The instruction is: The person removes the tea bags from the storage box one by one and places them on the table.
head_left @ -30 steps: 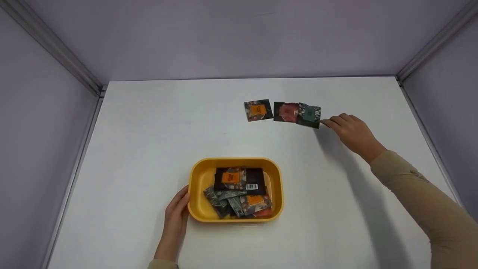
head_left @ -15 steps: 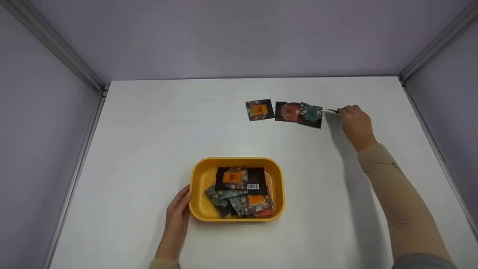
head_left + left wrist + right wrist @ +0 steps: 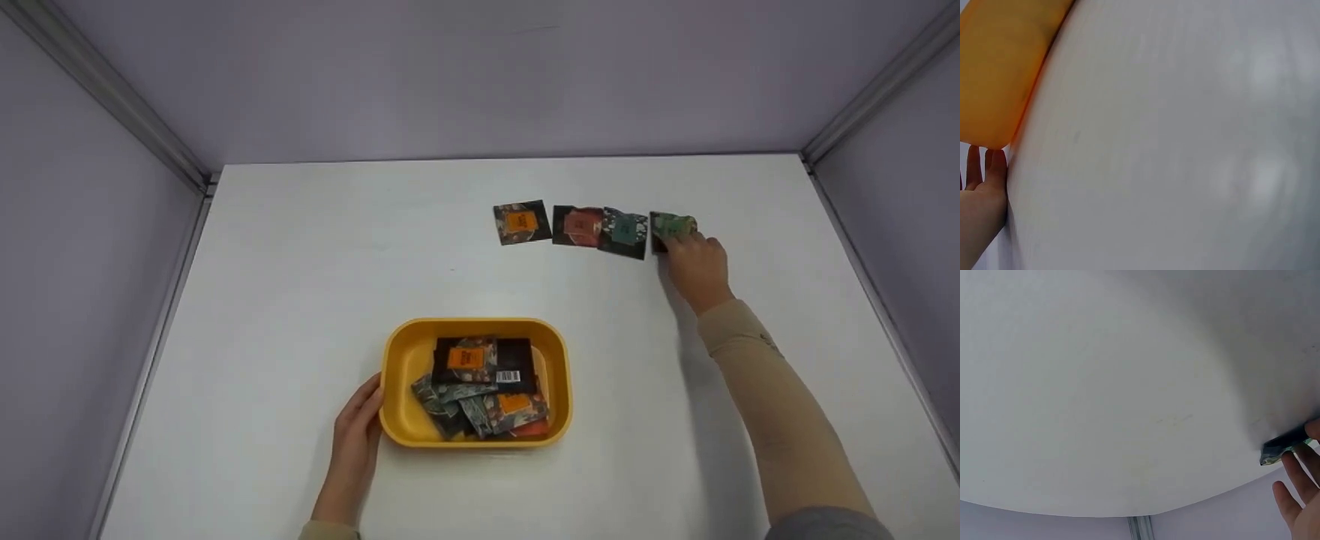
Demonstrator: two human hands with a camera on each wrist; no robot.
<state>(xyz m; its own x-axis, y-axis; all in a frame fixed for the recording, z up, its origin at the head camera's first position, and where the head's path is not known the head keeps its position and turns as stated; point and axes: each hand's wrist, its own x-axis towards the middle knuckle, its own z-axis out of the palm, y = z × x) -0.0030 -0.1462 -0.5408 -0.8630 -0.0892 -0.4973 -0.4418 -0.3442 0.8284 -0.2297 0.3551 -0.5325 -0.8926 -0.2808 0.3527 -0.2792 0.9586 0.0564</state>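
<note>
At the right end of a row of small square sachets, my right hand (image 3: 697, 268) pinches a green patterned sachet (image 3: 673, 223) down at the white table. The right wrist view shows this sachet (image 3: 1283, 444) tilted, its dark side between thumb and fingers. To its left lie a dark green sachet (image 3: 625, 232), a red sachet (image 3: 576, 225) whose edge it meets, and an orange-labelled sachet (image 3: 521, 221) a little apart. My left hand (image 3: 355, 431) touches the left wall of a yellow tub (image 3: 401, 390); in the left wrist view its straight fingertips (image 3: 995, 154) meet the tub's wall.
Several more sachets (image 3: 465, 360) lie overlapping in the tub, some with orange labels and one with its barcode side up. Grey-purple panels (image 3: 480, 82) enclose the white table (image 3: 300, 262) at the back and both sides.
My right hand has carried the green sachet from beside the dark green one, up to the right, then down to the table with its face showing. The left hand and tub stay put.
</note>
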